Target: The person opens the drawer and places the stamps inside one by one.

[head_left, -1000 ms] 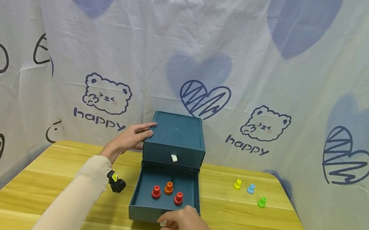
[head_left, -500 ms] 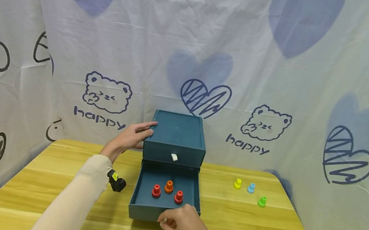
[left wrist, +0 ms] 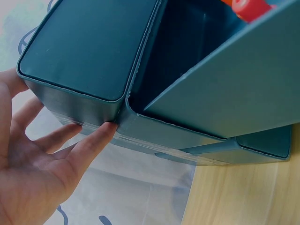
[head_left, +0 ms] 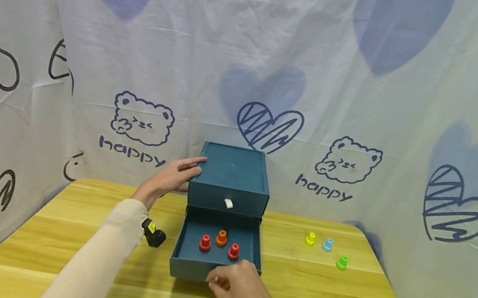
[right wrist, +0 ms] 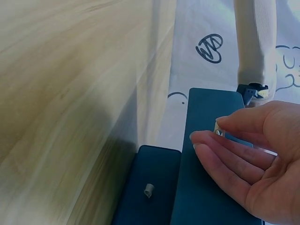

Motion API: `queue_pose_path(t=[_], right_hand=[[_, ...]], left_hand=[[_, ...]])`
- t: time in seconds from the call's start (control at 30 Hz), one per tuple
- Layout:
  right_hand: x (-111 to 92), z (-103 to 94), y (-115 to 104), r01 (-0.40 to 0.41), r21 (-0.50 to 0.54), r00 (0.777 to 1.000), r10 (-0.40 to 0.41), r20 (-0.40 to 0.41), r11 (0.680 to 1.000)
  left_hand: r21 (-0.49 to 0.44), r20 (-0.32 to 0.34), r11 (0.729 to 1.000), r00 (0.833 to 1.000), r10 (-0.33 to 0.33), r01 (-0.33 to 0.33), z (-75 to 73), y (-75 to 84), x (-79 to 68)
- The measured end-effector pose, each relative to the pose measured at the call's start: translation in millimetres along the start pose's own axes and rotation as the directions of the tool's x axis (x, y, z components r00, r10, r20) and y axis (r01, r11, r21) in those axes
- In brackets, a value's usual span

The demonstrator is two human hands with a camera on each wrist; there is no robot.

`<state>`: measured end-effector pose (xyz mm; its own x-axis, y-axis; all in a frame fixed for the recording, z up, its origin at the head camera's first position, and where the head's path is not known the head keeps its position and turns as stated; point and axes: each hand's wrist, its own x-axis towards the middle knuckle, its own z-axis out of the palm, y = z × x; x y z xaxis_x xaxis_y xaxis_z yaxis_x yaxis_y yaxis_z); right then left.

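A dark teal drawer cabinet (head_left: pixel 231 168) stands on the wooden table. Its middle drawer (head_left: pixel 187 270) is pulled out, with two red pegs (head_left: pixel 205 243) and one orange peg (head_left: pixel 221 238) standing inside. At that drawer's front, my right hand (head_left: pixel 242 289) pinches the small white knob (right wrist: pixel 218 130) between thumb and fingertips. My left hand (head_left: pixel 170 177) rests on the cabinet's left side with fingers spread; in the left wrist view its fingertips touch the side wall. The top drawer (head_left: pixel 205 196) is closed and has a white knob (head_left: pixel 228 203).
Below the pulled-out drawer is a closed bottom drawer (right wrist: pixel 161 164) with its own knob (right wrist: pixel 149 190). To the cabinet's right stand a yellow peg (head_left: pixel 310 239), a light blue peg (head_left: pixel 328 244) and a green peg (head_left: pixel 342 263). A printed cloth hangs behind the table.
The middle drawer has slid a little inward, carrying the pegs, and my right hand has moved with its knob. My left hand keeps its place on the cabinet.
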<state>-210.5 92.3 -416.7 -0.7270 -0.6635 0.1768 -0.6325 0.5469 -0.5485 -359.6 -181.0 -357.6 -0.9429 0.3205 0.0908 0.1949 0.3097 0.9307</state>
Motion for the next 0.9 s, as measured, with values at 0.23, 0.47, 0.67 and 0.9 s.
queue_pose_path(t=[0.23,0.47,0.67,0.9], right_hand=[[7.0,-0.3,2.0,-0.007,-0.025,0.999,0.006,-0.036,1.000],[9.2,-0.8,3.8,0.008,-0.013,0.998,-0.008,-0.054,1.000],[11.9,-0.3,5.7,0.003,-0.011,0.998,-0.004,-0.059,1.000],[15.5,0.8,10.5,0.006,-0.018,0.996,-0.008,-0.084,1.000]], left_hand=[[0.005,-0.013,1.000,1.000,0.004,-0.004,1.3,1.7,0.5],[0.007,-0.014,1.000,1.000,0.010,-0.010,1.6,0.3,0.2],[0.000,-0.009,1.000,1.000,0.011,-0.011,1.0,-0.7,0.0],[-0.006,0.001,1.000,1.000,0.012,-0.012,0.3,-0.8,0.3]])
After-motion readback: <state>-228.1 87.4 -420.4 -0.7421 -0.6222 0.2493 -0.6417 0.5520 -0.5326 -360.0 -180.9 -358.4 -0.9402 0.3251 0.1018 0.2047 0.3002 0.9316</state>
